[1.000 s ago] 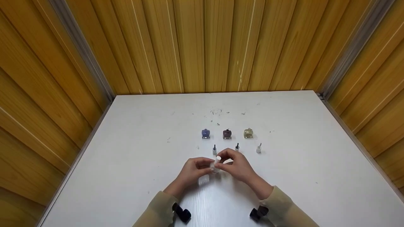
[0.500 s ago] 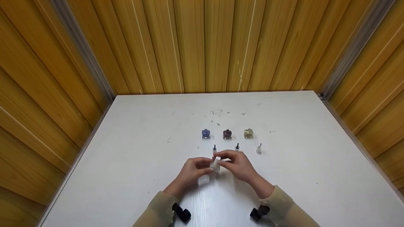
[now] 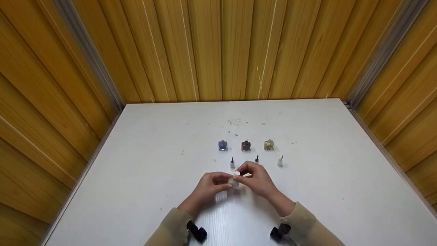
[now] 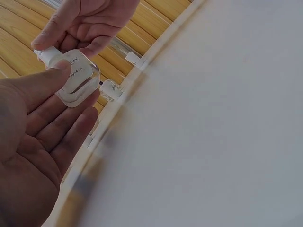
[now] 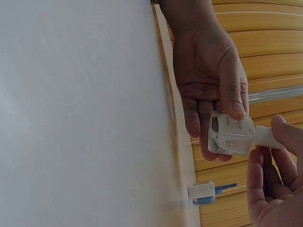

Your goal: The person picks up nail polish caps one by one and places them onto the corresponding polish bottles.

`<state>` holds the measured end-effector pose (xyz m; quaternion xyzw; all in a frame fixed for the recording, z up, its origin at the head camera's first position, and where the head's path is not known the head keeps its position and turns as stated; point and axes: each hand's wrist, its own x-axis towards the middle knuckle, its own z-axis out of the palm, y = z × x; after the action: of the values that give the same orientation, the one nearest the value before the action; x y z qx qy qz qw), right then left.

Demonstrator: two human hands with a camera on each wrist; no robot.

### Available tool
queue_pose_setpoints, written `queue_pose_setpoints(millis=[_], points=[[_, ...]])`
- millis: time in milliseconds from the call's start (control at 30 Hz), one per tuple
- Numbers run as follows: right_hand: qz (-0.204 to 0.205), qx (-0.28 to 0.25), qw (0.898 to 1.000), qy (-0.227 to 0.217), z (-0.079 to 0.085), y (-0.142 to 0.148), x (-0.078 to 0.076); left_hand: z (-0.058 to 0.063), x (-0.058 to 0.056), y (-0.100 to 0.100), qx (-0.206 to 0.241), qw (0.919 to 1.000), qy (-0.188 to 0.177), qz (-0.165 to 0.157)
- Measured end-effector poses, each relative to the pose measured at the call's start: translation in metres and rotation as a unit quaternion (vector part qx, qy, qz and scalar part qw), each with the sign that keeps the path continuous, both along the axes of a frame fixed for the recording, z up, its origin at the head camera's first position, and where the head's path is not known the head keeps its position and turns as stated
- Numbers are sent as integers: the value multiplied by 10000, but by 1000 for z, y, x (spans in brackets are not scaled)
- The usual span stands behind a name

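A clear, square nail polish bottle (image 5: 232,135) with pale contents and dark print is held between the thumb and fingers of my left hand (image 3: 209,188). It sits just over the near middle of the table. My right hand (image 3: 257,179) pinches the bottle's white cap (image 4: 47,56) between thumb and fingertips, and the cap sits on the neck. In both wrist views the bottle is tilted. The left thumb presses its printed face, while the other left fingers lie behind it.
Beyond the hands, uncapped polish bottles in blue (image 3: 223,146), dark red (image 3: 245,146) and glittery gold (image 3: 269,145) form a row on the white table (image 3: 153,136). Before them stand white caps, brushes upward: left (image 3: 232,164), middle (image 3: 257,160), partly behind the right hand, and right (image 3: 280,162).
The right fingers have turned about the cap and come back to nearly their earlier pose. The left hand keeps its hold on the bottle; the row of bottles and caps stays put.
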<state>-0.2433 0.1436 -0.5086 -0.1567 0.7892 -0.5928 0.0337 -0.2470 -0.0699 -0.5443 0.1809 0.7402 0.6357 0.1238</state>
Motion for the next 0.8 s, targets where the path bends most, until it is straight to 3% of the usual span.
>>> queue_pose_setpoints(millis=[367,800], points=[[735,-82,9970,232,3,5,-1,0,-1,-1,12,10000,37,55],[300,-20,9995,134,3,2,0,-2,-1,-2,45,9999,90,4]])
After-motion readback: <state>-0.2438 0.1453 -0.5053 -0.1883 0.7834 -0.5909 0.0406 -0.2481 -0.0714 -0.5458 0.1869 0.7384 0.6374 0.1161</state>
